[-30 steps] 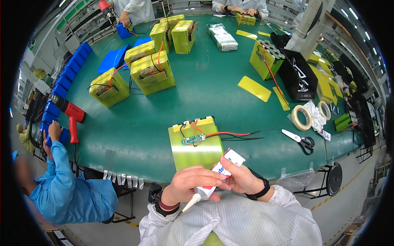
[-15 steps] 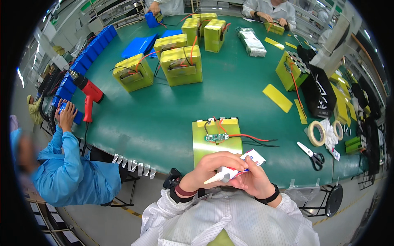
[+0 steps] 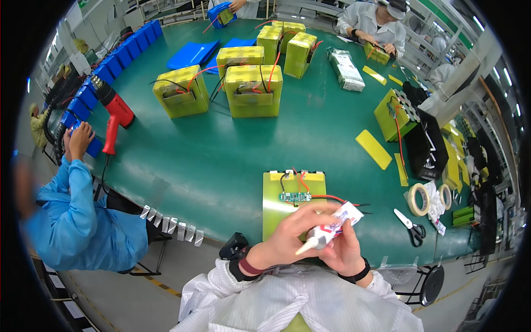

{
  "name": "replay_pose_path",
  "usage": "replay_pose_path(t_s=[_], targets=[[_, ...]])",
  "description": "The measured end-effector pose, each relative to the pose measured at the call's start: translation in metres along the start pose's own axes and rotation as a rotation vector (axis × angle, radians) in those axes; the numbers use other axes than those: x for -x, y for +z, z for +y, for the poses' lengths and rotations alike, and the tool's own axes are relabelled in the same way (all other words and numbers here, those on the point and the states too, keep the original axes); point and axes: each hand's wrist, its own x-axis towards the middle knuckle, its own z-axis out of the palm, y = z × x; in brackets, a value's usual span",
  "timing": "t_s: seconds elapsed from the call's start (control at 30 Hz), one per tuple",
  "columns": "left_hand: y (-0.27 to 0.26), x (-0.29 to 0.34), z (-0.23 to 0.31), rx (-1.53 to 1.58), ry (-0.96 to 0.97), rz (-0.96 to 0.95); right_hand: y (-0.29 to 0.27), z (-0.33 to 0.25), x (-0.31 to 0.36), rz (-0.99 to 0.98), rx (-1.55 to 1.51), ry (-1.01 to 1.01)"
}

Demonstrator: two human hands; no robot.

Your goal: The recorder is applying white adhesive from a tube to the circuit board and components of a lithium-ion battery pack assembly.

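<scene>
White tube (image 3: 324, 232) held, nozzle (image 3: 308, 245) twd lower L.
L hand (image 3: 287, 232) & R hand (image 3: 345, 253) both grip it; yellow-green pack (image 3: 273, 218) w/ circuit bd (image 3: 295, 196) lies just beyond, on table (image 3: 193, 149).

The tube (image 3: 348, 212) is white with bits of red and purple-blue, and its nozzle (image 3: 311, 244) is creamy. The flat pack (image 3: 276, 217) is yellowy green, with a green circuit board (image 3: 295, 197) and a red wire (image 3: 328, 197). The worktop (image 3: 310, 133) is dark green. The white coat (image 3: 243, 303) has thin stripes (the lines are grey). The heat gun (image 3: 117, 113) is red and black. The scissors (image 3: 412, 229) have black handles. The plastic sheets (image 3: 191, 55) are bright blue.
</scene>
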Motion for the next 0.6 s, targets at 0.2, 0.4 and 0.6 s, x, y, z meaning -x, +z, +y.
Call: replay_pose_path(t_s=[0.2, 0.4, 0.6], targets=[[-0.033, 0.039, 0.011, -0.284, -0.421, 0.326, 0.005, -0.047, -0.029, -0.211, 0.096, -0.314], [-0.035, 0.067, -0.013, -0.385, -0.406, 0.63, 0.011, -0.06, -0.058, -0.013, 0.622, -0.532], [-0.039, 0.077, -0.033, -0.33, -0.416, 0.578, 0.013, -0.04, -0.065, 0.108, 0.973, -0.656]])
